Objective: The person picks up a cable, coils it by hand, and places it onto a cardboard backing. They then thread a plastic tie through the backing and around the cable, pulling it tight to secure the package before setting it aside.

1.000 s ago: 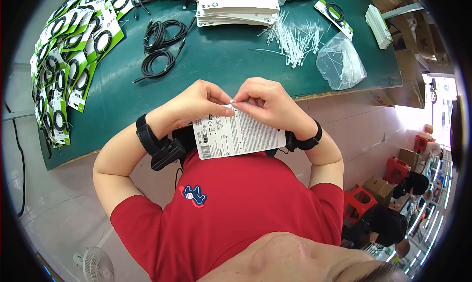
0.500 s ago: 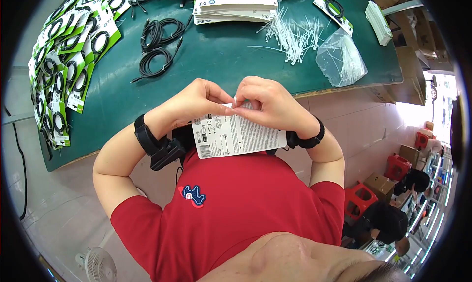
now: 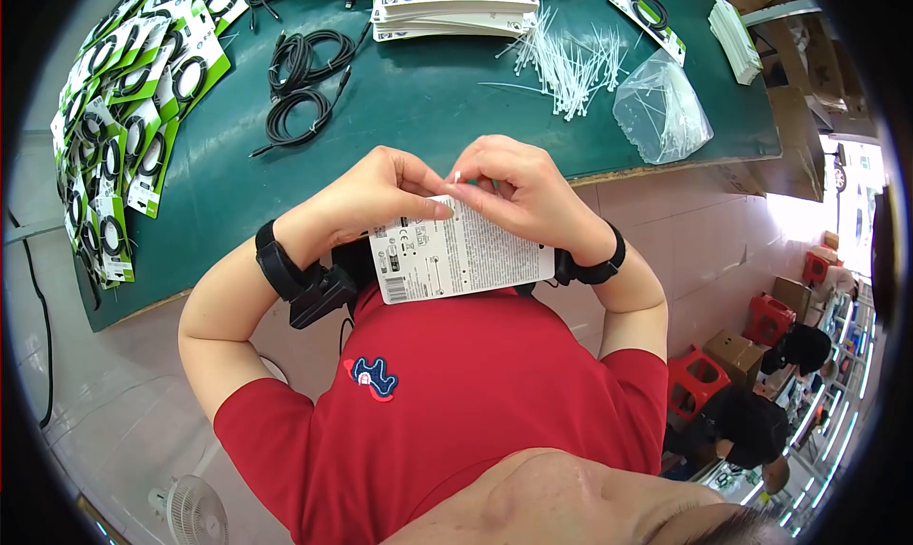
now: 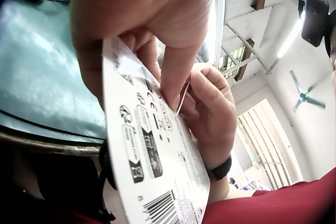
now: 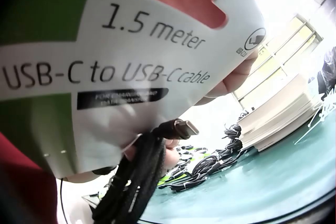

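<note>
A printed cardboard packaging card is upright in front of the red shirt, its text and barcode side facing the wearer. My left hand grips the card's top edge between thumb and fingers. Beside it, my right hand pinches a thin white cable tie at the card's top, and the tie's tip shows above the fingertips. On the card's front, in the right wrist view, a coiled black USB-C cable lies against the green and white print, with its metal plug pointing sideways. The card hides most of the left fingers there.
Packed cable cards heap at the table's left. Loose black cables, a stack of cards, scattered white cable ties and a plastic bag of ties lie on the green table. Its front edge is just beyond my hands.
My right hand has lifted slightly at the card's top, and its fingers have shifted on the cable tie. My left hand and the card stay nearly in place.
</note>
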`<state>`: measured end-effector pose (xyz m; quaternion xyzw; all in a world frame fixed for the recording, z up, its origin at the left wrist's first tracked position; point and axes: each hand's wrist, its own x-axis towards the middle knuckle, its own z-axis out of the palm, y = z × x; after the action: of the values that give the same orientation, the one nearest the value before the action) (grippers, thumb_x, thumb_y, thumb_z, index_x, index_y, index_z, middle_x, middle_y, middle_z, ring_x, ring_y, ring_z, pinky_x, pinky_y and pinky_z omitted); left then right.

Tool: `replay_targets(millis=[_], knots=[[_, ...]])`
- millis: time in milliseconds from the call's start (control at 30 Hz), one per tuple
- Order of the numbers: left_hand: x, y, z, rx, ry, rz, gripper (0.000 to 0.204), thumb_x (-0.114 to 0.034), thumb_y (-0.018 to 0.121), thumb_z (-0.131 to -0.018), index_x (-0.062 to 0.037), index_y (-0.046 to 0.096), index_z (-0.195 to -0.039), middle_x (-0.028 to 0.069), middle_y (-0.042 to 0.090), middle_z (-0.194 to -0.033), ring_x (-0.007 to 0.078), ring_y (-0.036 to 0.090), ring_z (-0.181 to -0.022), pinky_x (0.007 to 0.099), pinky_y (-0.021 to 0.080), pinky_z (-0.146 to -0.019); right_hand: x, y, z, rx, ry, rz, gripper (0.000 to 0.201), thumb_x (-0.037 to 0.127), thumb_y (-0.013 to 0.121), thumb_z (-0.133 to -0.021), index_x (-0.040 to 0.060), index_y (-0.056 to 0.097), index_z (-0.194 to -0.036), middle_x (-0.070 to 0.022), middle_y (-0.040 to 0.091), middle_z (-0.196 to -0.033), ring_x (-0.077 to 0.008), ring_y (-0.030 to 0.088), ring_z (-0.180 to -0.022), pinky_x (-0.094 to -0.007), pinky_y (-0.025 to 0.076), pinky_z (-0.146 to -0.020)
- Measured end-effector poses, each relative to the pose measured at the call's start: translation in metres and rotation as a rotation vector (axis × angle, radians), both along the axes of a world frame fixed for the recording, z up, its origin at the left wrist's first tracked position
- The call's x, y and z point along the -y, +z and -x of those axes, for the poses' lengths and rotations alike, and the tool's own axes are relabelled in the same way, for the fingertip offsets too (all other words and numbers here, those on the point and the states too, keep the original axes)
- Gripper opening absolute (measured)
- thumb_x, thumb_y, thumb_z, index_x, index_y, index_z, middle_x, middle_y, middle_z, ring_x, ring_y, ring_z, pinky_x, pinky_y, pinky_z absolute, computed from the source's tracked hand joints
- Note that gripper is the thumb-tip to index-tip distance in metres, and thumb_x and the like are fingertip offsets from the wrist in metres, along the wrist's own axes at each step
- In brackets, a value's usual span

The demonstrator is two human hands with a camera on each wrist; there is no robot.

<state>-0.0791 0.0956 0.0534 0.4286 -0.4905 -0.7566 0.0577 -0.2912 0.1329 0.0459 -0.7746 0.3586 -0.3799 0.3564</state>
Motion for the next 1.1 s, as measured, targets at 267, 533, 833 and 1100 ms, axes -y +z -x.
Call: replay_targets(millis=[267, 533, 833, 1100], knots=[[0.002, 0.002, 0.001, 0.015, -0.008, -0.023, 0.022, -0.003, 0.074, -0.079, 0.0066, 0.067, -0.098, 0.0129, 0.070, -0.088, 0.0128, 0.068, -0.076, 0.0240, 0.054, -0.068, -0.006, 0.016, -0.002, -0.085, -0.033, -0.249, 0.011, 0.004, 0.071, -0.081, 0.0024, 0.068, -0.091, -0.0032, 0.063, -0.076, -0.0135, 0.053, -0.059, -0.0253, 0.043, -0.055], [0.002, -0.003, -0.002, -0.004, -0.002, -0.031, 0.022, -0.003, 0.073, -0.080, 0.0068, 0.067, -0.098, 0.0135, 0.071, -0.089, 0.0130, 0.068, -0.077, 0.0246, 0.055, -0.069, -0.004, 0.006, 0.000, -0.171, 0.054, 0.208, 0.012, 0.006, 0.072, -0.078, 0.0048, 0.069, -0.090, -0.0058, 0.064, -0.079, -0.0223, 0.062, -0.067, -0.0314, 0.048, -0.059], [0.002, -0.004, -0.002, -0.051, 0.006, -0.043, 0.024, -0.006, 0.075, -0.080, 0.0067, 0.067, -0.099, 0.0133, 0.070, -0.089, 0.0128, 0.068, -0.077, 0.0242, 0.055, -0.069, -0.012, 0.000, 0.002, -0.152, -0.035, 0.241, 0.014, 0.007, 0.075, -0.075, 0.0085, 0.070, -0.089, -0.0043, 0.062, -0.080, -0.0208, 0.059, -0.070, -0.0313, 0.046, -0.058], [-0.001, 0.000, -0.001, -0.068, 0.006, -0.048, 0.030, -0.010, 0.079, -0.077, 0.0059, 0.067, -0.099, 0.0129, 0.070, -0.089, 0.0135, 0.068, -0.078, 0.0249, 0.054, -0.070, -0.012, 0.004, 0.008, -0.198, 0.022, 0.293, 0.017, 0.006, 0.075, -0.073, 0.0096, 0.070, -0.089, -0.0032, 0.059, -0.081, -0.0203, 0.055, -0.071, -0.0319, 0.042, -0.061]])
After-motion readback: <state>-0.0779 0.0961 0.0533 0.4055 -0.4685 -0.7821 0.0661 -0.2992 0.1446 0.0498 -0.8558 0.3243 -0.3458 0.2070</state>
